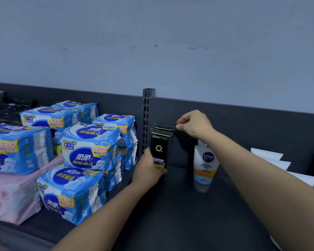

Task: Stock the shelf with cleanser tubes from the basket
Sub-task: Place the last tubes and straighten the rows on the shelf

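Note:
A black cleanser tube with a green ring and "Men" lettering stands upright on the dark shelf, by the slotted upright post. My left hand grips its lower end. Right behind it stands a second black tube; only its top edge shows. My right hand pinches the top right corner of that rear tube. A white Nivea tube stands cap-down to the right, under my right forearm. The basket is out of view.
Blue and white sanitary pad packs are stacked on the left of the slotted post, with pink packs at the near left. White boxes lie at the right. The dark back panel closes the shelf behind.

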